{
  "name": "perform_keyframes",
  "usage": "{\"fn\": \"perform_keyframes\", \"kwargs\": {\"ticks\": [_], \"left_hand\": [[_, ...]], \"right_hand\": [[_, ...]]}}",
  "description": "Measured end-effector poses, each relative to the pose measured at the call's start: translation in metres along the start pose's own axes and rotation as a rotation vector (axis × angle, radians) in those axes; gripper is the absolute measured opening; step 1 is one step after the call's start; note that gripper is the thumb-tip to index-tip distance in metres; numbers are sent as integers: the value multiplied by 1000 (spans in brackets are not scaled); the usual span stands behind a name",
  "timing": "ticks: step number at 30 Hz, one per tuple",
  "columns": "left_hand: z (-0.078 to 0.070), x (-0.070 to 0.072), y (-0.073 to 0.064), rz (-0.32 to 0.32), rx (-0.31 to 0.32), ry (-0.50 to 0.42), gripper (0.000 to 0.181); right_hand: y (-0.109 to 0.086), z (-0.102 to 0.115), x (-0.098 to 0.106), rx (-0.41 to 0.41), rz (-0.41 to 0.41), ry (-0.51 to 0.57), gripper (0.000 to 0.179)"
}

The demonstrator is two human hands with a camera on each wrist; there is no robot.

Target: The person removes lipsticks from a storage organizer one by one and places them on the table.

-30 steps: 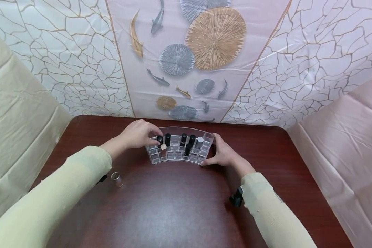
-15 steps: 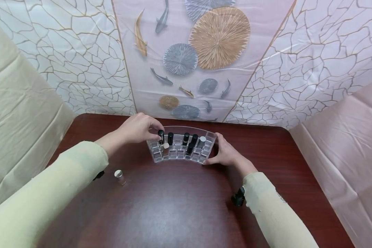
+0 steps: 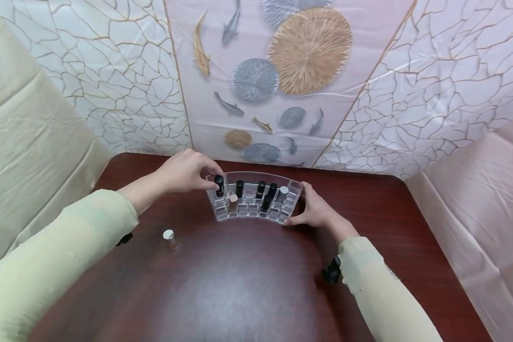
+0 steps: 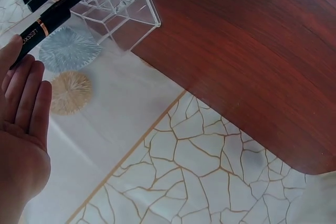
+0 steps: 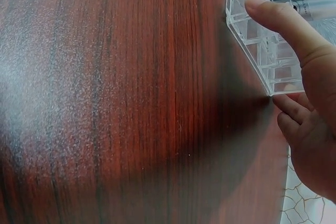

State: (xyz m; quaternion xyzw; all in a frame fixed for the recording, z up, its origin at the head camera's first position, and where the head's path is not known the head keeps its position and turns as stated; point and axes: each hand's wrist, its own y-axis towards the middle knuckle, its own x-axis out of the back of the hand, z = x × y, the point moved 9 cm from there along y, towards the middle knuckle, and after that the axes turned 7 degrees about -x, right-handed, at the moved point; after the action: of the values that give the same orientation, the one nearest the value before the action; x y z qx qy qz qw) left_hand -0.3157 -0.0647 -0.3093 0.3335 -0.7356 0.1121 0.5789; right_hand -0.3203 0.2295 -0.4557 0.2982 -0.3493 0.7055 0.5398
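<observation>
A clear acrylic lipstick organizer [image 3: 248,213], curved and tiered, stands at the back of the table. My left hand [image 3: 184,173] pinches a black lipstick tube [image 3: 219,186] by its upper end at the organizer's left end. In the left wrist view that black tube [image 4: 44,27] shows a gold band and pale lettering, its far end against the organizer; whether it sits in a slot I cannot tell. My right hand [image 3: 314,209] grips the organizer's right end, thumb at the front edge. Several black tubes, a pinkish tube [image 3: 232,202] and a silver-capped tube [image 3: 283,194] stand in slots.
One silver-topped tube [image 3: 170,240] stands apart on the dark red wooden table [image 3: 239,275], left of the middle. Behind the table hangs a patterned cloth [image 3: 256,114], with plain cloth walls at both sides. Black wrist cameras [image 3: 331,270] are on the arms.
My left hand has drawn the black tube upward and a little left relative to the organizer. The right hand keeps its grip. The head view has shifted slightly.
</observation>
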Motion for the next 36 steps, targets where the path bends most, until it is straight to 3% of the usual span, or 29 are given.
{"fn": "perform_keyframes", "kwargs": {"ticks": [5,16,26,36], "left_hand": [[-1,1,-6,8,-11,-7,21],[1,-6,-29,23,33,-32,23],[-12,-21,-47,45,-4,-60,22],[-19,-35,-64,68,8,-75,21]], "right_hand": [[0,0,0,3,4,4,118],[-1,1,0,-4,13,14,120],[-4,4,-1,-9,11,-3,122],[-2,2,-3,-3,4,-5,123]]}}
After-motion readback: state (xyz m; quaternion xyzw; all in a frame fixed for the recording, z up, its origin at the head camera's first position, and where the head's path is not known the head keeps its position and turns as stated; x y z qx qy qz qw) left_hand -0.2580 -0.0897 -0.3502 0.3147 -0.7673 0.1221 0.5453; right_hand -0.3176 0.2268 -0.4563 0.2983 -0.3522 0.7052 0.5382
